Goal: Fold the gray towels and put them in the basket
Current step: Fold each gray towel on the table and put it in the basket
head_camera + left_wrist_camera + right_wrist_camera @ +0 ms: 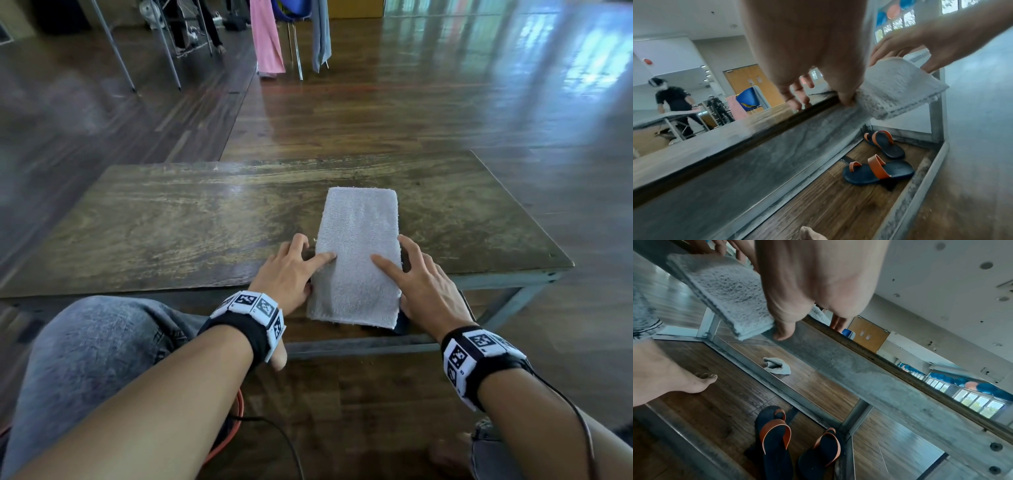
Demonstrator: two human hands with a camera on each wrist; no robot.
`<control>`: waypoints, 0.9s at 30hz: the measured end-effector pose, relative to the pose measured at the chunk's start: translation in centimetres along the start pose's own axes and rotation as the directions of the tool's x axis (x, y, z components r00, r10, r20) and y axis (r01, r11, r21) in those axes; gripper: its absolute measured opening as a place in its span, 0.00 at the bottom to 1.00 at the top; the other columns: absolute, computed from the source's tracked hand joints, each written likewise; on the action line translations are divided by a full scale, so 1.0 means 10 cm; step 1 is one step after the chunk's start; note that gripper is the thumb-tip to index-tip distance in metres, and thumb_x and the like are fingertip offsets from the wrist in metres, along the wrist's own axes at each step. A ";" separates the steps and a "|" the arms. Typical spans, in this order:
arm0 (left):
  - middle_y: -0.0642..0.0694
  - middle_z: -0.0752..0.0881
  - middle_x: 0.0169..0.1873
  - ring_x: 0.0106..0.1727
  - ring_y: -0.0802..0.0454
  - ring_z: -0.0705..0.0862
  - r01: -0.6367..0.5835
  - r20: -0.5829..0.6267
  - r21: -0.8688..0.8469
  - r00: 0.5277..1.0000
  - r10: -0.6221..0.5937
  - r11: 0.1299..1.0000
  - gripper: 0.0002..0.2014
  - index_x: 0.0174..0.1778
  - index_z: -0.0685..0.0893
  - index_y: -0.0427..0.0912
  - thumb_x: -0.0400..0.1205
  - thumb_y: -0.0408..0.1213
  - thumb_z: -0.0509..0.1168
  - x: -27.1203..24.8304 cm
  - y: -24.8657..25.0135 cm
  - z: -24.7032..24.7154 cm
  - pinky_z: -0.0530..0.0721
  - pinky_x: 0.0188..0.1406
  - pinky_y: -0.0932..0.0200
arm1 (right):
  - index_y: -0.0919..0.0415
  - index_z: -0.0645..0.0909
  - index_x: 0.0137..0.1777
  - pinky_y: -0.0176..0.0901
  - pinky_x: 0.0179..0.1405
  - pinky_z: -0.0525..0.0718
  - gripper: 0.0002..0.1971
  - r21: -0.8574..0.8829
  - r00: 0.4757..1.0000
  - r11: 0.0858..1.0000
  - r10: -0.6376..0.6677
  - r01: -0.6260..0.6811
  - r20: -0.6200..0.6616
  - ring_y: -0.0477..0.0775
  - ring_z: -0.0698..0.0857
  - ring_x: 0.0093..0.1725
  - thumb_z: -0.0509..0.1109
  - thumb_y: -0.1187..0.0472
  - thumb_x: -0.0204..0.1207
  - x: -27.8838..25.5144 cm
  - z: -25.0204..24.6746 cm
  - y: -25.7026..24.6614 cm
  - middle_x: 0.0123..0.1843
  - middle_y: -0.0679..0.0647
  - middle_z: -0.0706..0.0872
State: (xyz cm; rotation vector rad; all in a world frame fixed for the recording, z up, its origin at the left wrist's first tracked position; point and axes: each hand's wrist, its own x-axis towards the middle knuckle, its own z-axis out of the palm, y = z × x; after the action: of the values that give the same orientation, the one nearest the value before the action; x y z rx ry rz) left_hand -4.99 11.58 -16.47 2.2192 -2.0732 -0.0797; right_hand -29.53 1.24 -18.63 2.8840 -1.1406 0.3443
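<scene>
A gray towel [359, 246], folded into a long narrow rectangle, lies on the wooden table [171, 219] with its near end hanging over the front edge. My left hand [296, 270] sits at its left side, index finger laid on top and the other fingers spread on the table. My right hand [419, 277] mirrors it at the right side, index finger on the towel. In the left wrist view my thumb [845, 99] touches the towel [896, 84] at its side. The right wrist view shows the thumb [783, 332] beside the towel's [725, 292] overhanging corner. No basket shows.
Another gray towel [777, 368] lies crumpled on the floor under the table. A pair of dark sandals with orange straps [797, 443] lies by the table's metal frame. My knee [102, 342] is at the left. Chairs with hanging cloths [267, 37] stand far behind.
</scene>
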 end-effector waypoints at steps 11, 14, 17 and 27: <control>0.58 0.90 0.39 0.40 0.60 0.85 0.215 0.120 -0.840 0.969 -0.215 0.499 0.14 0.43 0.92 0.47 0.84 0.51 0.67 0.18 0.00 -0.31 0.79 0.46 0.56 | 0.50 0.90 0.44 0.42 0.42 0.84 0.06 0.761 0.979 0.645 0.195 -0.079 -0.064 0.44 0.87 0.42 0.76 0.49 0.78 0.17 -0.19 0.14 0.40 0.40 0.90; 0.53 0.92 0.39 0.45 0.52 0.88 0.384 0.252 -0.797 0.913 -0.321 0.466 0.19 0.45 0.92 0.45 0.83 0.56 0.66 0.28 0.05 -0.30 0.82 0.49 0.54 | 0.60 0.89 0.39 0.39 0.31 0.82 0.19 0.823 0.931 0.465 0.307 -0.326 0.196 0.46 0.87 0.32 0.75 0.42 0.77 0.34 -0.22 0.14 0.33 0.49 0.91; 0.48 0.88 0.34 0.35 0.56 0.85 0.444 0.247 -0.713 0.883 -0.399 0.543 0.22 0.35 0.87 0.39 0.84 0.55 0.65 0.37 0.05 -0.23 0.76 0.33 0.62 | 0.59 0.88 0.38 0.28 0.26 0.80 0.15 0.782 0.896 0.455 0.334 -0.425 0.293 0.39 0.86 0.30 0.77 0.47 0.78 0.51 -0.19 0.16 0.31 0.44 0.90; 0.41 0.83 0.38 0.40 0.43 0.82 0.439 0.106 -0.659 0.858 -0.503 0.610 0.17 0.46 0.81 0.35 0.86 0.48 0.62 0.83 0.06 -0.14 0.74 0.37 0.53 | 0.66 0.84 0.54 0.53 0.49 0.87 0.14 0.642 0.818 0.528 0.486 -0.556 0.309 0.61 0.89 0.51 0.70 0.54 0.80 1.06 -0.10 0.19 0.51 0.61 0.90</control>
State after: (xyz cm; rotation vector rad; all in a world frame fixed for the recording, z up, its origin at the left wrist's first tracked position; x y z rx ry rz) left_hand -4.89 3.29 -14.70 2.1348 -1.0660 -0.6432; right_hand -23.49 -7.15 -15.48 3.0413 -2.3796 0.8482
